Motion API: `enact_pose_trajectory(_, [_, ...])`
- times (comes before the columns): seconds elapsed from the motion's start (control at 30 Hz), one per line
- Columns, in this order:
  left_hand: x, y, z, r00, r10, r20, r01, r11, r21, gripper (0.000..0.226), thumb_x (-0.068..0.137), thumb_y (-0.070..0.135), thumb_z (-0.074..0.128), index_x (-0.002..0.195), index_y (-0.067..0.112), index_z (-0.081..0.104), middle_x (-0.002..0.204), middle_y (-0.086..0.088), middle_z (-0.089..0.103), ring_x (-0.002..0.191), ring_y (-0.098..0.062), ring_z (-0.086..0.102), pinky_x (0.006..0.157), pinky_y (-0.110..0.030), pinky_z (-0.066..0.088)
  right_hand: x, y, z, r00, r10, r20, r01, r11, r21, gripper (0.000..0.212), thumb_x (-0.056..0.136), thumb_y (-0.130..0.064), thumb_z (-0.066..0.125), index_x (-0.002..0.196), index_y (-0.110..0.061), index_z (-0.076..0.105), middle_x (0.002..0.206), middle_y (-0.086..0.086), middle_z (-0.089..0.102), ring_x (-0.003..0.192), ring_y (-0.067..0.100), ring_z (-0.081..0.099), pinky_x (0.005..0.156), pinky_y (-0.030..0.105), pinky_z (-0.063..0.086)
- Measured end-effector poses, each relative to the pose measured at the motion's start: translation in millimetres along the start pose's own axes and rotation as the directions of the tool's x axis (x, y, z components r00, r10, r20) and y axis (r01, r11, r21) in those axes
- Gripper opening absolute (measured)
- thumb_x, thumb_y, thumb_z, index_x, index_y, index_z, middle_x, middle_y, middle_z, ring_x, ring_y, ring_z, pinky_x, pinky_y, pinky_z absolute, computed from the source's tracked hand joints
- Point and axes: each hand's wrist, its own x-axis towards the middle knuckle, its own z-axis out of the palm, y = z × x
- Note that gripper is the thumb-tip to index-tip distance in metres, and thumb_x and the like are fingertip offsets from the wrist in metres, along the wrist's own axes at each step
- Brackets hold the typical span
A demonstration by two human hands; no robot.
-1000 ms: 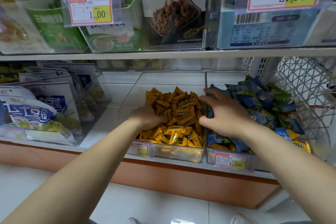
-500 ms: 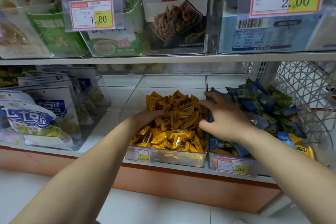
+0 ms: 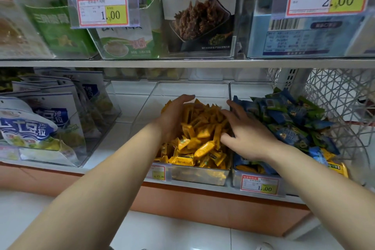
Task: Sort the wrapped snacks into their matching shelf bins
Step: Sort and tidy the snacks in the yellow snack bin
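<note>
My left hand (image 3: 174,115): open, the fingers nearly straight and a little cupped, pressed against the left flank of the yellow pile. It holds nothing.
My right hand (image 3: 249,138): open too, with fingers spread, lying on the right edge of the pile where the two bins meet. I see nothing pinched, but what is under the palm is hidden.
Yellow snacks (image 3: 203,144): heaped in the middle clear bin (image 3: 190,89), higher than its front wall.
Blue snacks (image 3: 288,119): heaped in the right bin (image 3: 251,90), just beside my right wrist.
Stray yellow pieces (image 3: 248,168): some lie low at the front of the right bin, under the blue ones. I judge these are the ones left to sort.
Risk, the pile: if I squeeze too hard from both sides, the heap will rise in the middle. Pieces may then slide over the front wall to the floor.
Risk, the dividing wall: my right fingers reach across it. A sweep to the left can drag blue snacks into the yellow bin, and a sweep back can push yellow ones among the blue.
Risk, the wrappers: they look smooth, so a loose handful will probably leak pieces between spread fingers.
Risk, my right forearm: it passes over the front of the blue heap. Lifting it carelessly could knock top packets toward the wire basket (image 3: 341,95).
Risk, the bins: they seem light, and a strong push could shift one on the shelf.
</note>
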Motion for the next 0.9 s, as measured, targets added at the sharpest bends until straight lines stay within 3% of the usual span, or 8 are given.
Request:
enact_pose_trajectory(0.17, [-13,9,-10,0.996,0.076,0.051,-0.075,0.997,-0.02,0.056,0.09,0.051,0.05,0.129,0.013,0.063,0.106,-0.014,0.068,0.094,-0.033,0.065,0.088,-0.043,0.051,-1,4,-1,1.0,-0.019,-0.013,0.019,1.0,-0.003,0.076,0.082,-0.066,0.035,0.151,-0.038,0.018,0.161,-0.021,-0.004,0.147,0.028,0.024,0.11,0.042,0.037])
enact_pose_trajectory(0.33, [-17,4,-16,0.984,0.171,-0.043,-0.153,0.949,0.274,0.039,0.095,0.045,0.049,0.121,0.027,0.07,0.128,-0.001,0.067,0.123,-0.022,0.058,0.112,-0.051,0.037,-2,3,-4,0.999,-0.026,-0.019,0.026,1.0,-0.01,0.079,0.08,-0.064,0.036,0.152,-0.035,0.022,0.162,-0.02,-0.005,0.145,0.025,0.027,0.106,0.038,0.041])
enact_pose_trajectory(0.4, [-20,1,-13,0.963,0.265,-0.045,-0.196,0.808,0.555,0.034,0.097,0.04,0.054,0.126,0.028,0.066,0.137,0.002,0.06,0.129,-0.019,0.051,0.108,-0.041,0.039,-3,2,-5,0.999,-0.031,-0.022,0.031,0.999,-0.009,0.075,0.084,-0.06,0.041,0.152,-0.034,0.023,0.162,-0.02,-0.004,0.145,0.024,0.028,0.106,0.036,0.041])
enact_pose_trajectory(0.47, [-25,-6,-7,0.947,0.317,0.049,-0.228,0.561,0.796,0.046,0.087,0.048,0.065,0.131,0.034,0.06,0.14,0.006,0.055,0.127,-0.014,0.049,0.096,-0.027,0.04,-4,2,-7,0.999,-0.032,-0.029,0.032,0.999,-0.005,0.071,0.088,-0.055,0.046,0.153,-0.033,0.026,0.162,-0.019,-0.003,0.144,0.023,0.029,0.104,0.033,0.041])
enact_pose_trajectory(0.53, [-31,-17,6,0.935,0.304,0.182,-0.302,0.413,0.859,0.067,0.076,0.06,0.068,0.137,0.036,0.054,0.142,0.009,0.053,0.126,-0.01,0.049,0.1,-0.025,0.041,-4,2,-8,0.999,-0.032,-0.03,0.032,0.999,-0.003,0.07,0.089,-0.053,0.048,0.152,-0.034,0.027,0.163,-0.018,-0.001,0.145,0.022,0.028,0.105,0.032,0.04])
enact_pose_trajectory(0.7, [-30,-38,24,0.951,0.166,0.262,-0.301,0.289,0.909,0.104,0.064,0.071,0.075,0.146,0.046,0.018,0.154,0.006,0.039,0.134,-0.016,0.044,0.106,-0.032,0.043,-5,2,-8,0.999,-0.02,-0.03,0.02,1.0,-0.008,0.07,0.087,-0.053,0.048,0.152,-0.036,0.027,0.162,-0.02,0.0,0.146,0.02,0.025,0.107,0.036,0.041])
enact_pose_trajectory(0.8, [-23,-41,28,0.96,0.192,0.205,-0.232,0.13,0.964,0.106,0.059,0.072,0.076,0.142,0.043,0.017,0.146,0.002,0.047,0.124,-0.023,0.052,0.093,-0.036,0.051,-4,2,-7,0.999,-0.02,-0.037,0.02,1.0,-0.011,0.07,0.087,-0.052,0.049,0.151,-0.035,0.029,0.162,-0.019,0.001,0.146,0.02,0.027,0.107,0.034,0.041])
enact_pose_trajectory(0.9, [-13,-46,36,0.951,0.265,0.158,-0.186,0.083,0.979,0.096,0.058,0.067,0.074,0.135,0.04,0.025,0.127,-0.002,0.056,0.102,-0.027,0.059,0.075,-0.037,0.056,-2,2,-6,0.999,-0.024,-0.048,0.024,1.0,-0.007,0.067,0.087,-0.051,0.05,0.15,-0.035,0.031,0.162,-0.019,0.002,0.144,0.02,0.029,0.105,0.033,0.041])
